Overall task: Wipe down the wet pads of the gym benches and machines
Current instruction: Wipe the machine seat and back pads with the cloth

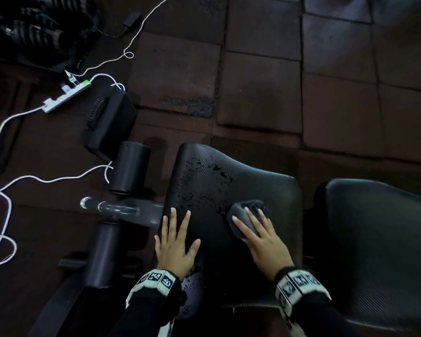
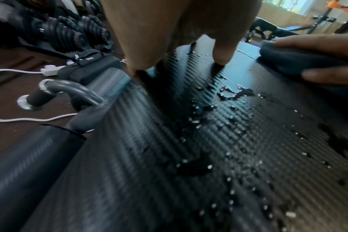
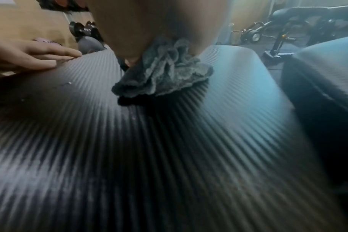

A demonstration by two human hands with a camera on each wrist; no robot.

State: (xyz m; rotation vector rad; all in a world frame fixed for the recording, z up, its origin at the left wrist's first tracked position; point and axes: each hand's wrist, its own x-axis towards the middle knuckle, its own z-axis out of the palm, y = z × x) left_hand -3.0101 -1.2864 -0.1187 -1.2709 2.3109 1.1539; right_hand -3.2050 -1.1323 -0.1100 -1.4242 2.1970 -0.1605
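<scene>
At lower centre, the left hand [image 1: 175, 246] lies flat, fingers straight, on the wet pad [image 1: 260, 188]; the right hand [image 1: 265, 242] presses a grey cloth [image 1: 243, 215] beside the droplets [image 1: 204, 181].

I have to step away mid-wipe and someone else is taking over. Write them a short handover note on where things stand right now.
Left hand: flat, fingers spread, resting on the near left part of the seat pad.
Right hand: fingers pressing the grey cloth onto the pad's middle.
Done: the strip near the right hand looks dry in the right wrist view.
Left: water droplets still cover the far left half of the pad, and more lie under the left wrist. The back pad to the right shows no clear wetness; check it.
</scene>
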